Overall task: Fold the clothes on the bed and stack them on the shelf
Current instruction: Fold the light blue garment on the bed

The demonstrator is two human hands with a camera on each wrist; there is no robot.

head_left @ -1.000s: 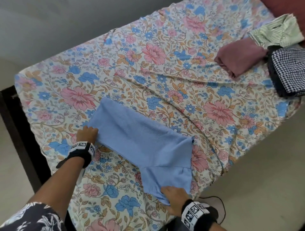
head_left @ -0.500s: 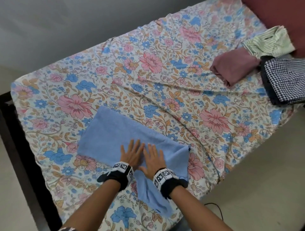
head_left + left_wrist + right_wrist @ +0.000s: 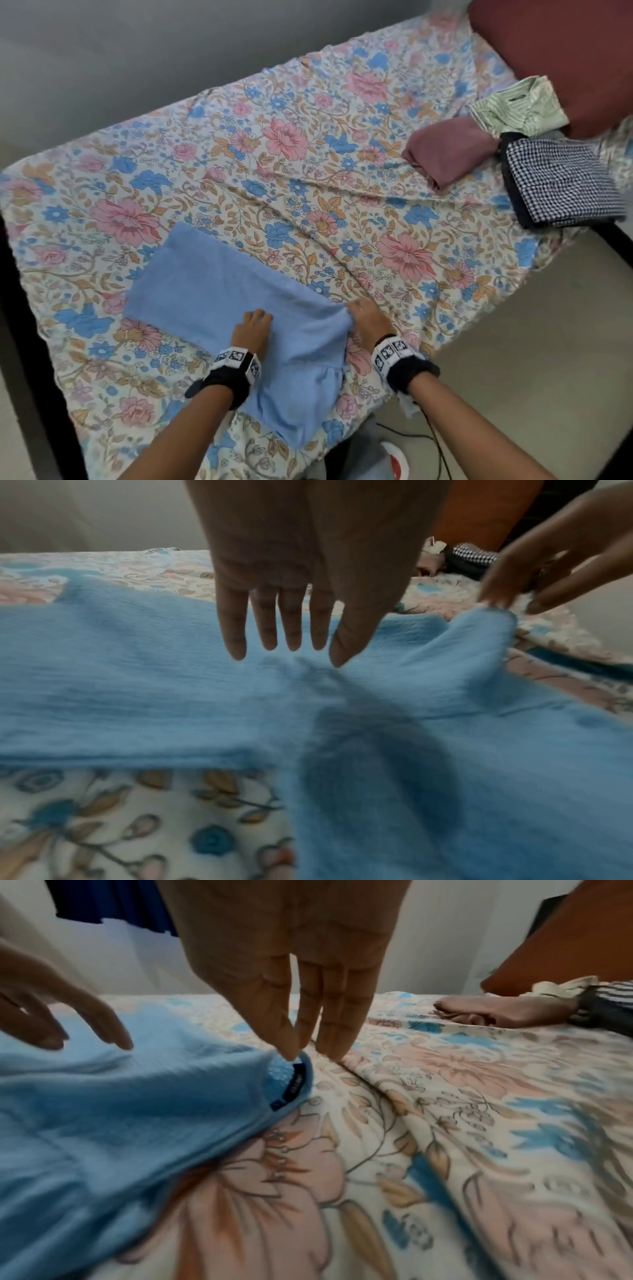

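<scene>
Blue garment [image 3: 219,294] near bed [image 3: 308,171] front edge: soft, limp, light. Left hand [image 3: 251,327] flat, fingers straight; right hand [image 3: 368,317] fingers pinched collar corner, best hold.

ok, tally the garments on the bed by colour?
Blue top: 1
Maroon garment: 1
Green striped shirt: 1
Black-and-white checked shirt: 1
Total: 4
</scene>
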